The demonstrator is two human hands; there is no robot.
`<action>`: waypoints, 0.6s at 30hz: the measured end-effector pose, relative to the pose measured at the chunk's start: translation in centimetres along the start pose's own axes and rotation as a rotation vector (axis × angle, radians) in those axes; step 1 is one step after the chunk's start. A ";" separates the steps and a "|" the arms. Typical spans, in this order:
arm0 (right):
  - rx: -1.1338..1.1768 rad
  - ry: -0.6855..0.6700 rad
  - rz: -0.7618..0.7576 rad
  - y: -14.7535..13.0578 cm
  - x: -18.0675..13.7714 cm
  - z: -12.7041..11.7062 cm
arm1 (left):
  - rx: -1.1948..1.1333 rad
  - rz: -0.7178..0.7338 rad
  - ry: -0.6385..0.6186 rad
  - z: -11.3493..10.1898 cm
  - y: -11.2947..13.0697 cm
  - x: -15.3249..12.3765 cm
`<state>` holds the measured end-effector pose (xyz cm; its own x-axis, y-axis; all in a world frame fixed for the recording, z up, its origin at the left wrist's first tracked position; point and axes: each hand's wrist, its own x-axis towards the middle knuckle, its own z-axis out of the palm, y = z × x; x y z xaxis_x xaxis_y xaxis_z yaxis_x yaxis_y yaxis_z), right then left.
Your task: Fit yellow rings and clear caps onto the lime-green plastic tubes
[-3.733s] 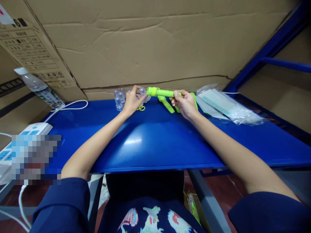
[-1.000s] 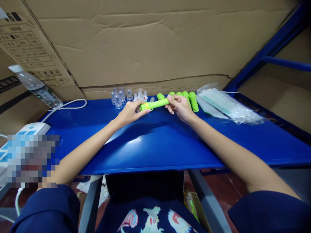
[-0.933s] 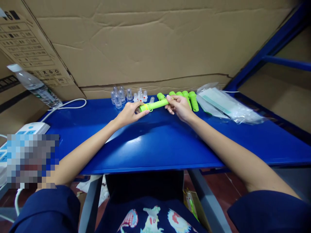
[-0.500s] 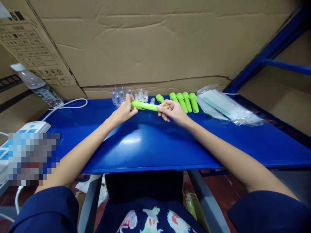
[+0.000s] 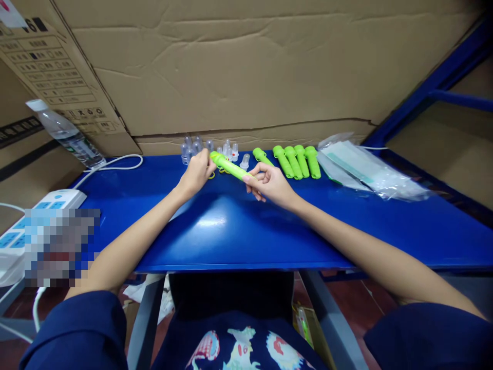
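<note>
Both my hands hold one bright green plastic tube [image 5: 230, 166] just above the blue table [image 5: 246, 226]. My left hand [image 5: 197, 172] pinches its far left end, beside a small yellow ring [image 5: 211, 176] on the table. My right hand [image 5: 269, 184] grips the near right end with curled fingers. Behind the tube stand several small clear plastic caps [image 5: 194, 147]. To the right, several more green tubes [image 5: 296, 161] lie side by side in a row.
Clear plastic bags [image 5: 365, 169] lie at the table's right. A water bottle [image 5: 67, 134] leans at the back left, with a white cable [image 5: 111, 165] and a power strip [image 5: 42, 205] beside it. Cardboard [image 5: 246, 67] walls the back. A blue shelf frame [image 5: 435, 82] rises at right.
The green tube has swung leftward: its left end moved from mid-table toward the clear caps. Both hands shifted left with it, and my right hand left the row of tubes.
</note>
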<state>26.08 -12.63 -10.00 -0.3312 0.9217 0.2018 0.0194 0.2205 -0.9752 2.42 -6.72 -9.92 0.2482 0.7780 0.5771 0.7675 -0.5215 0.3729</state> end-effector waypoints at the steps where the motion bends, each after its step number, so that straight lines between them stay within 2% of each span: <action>1: -0.001 -0.005 -0.001 0.1 0.0 0.0 | -0.011 -0.020 0.014 0.0 -0.2 0.0; 5: -0.024 -0.047 -0.018 0.3 0.3 -0.7 | -0.054 -0.032 0.038 -0.4 -0.9 -0.1; 10: -0.076 -0.152 -0.042 0.5 1.0 -2.5 | -0.091 0.066 0.043 -0.9 -1.0 -0.5; 15: -0.124 -0.155 -0.093 1.3 1.9 -3.8 | -0.091 0.183 0.075 -1.0 -0.5 -0.7; 18: -0.194 -0.159 -0.133 1.5 2.1 -4.6 | -0.147 0.201 0.082 -1.5 -0.5 -0.7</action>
<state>29.78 -8.85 -10.57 -0.4863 0.8226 0.2947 0.1411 0.4068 -0.9025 0.97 -7.55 -9.45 0.3335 0.6257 0.7052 0.6122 -0.7126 0.3427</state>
